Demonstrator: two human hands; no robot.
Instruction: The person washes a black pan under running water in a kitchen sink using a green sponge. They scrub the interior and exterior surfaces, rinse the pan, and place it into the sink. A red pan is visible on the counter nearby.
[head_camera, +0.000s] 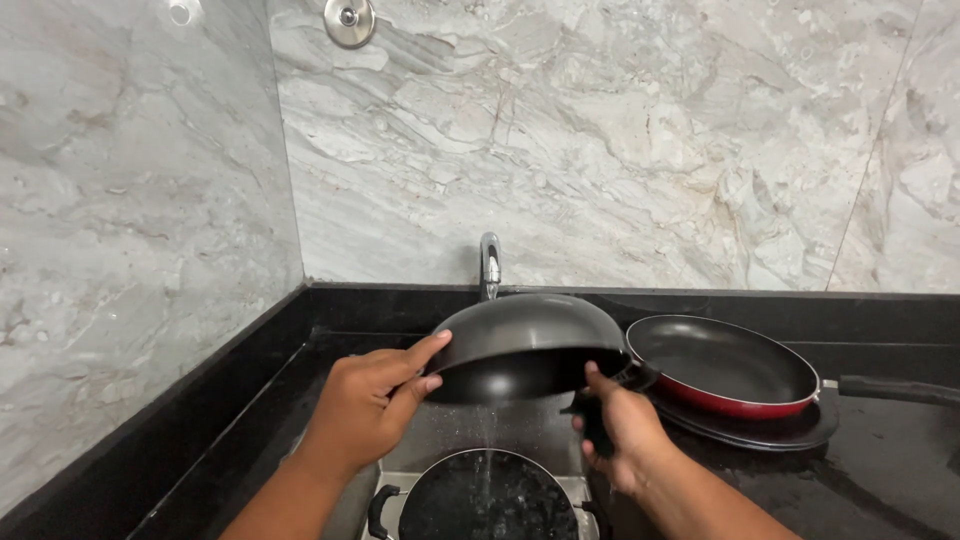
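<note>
Hands (370, 405) w/ upturned black wok (525, 340)

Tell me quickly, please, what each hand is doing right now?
Left hand: closed on the rim of the tilted black pan.
Right hand: fingers wrapped around that pan's handle, over the sink.

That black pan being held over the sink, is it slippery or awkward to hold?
Probably slippery: water streams off the black pan. It looks rigid and fairly weighty, since the left hand grips its rim while the right hand holds its handle. Tilted, it might twist.
</note>
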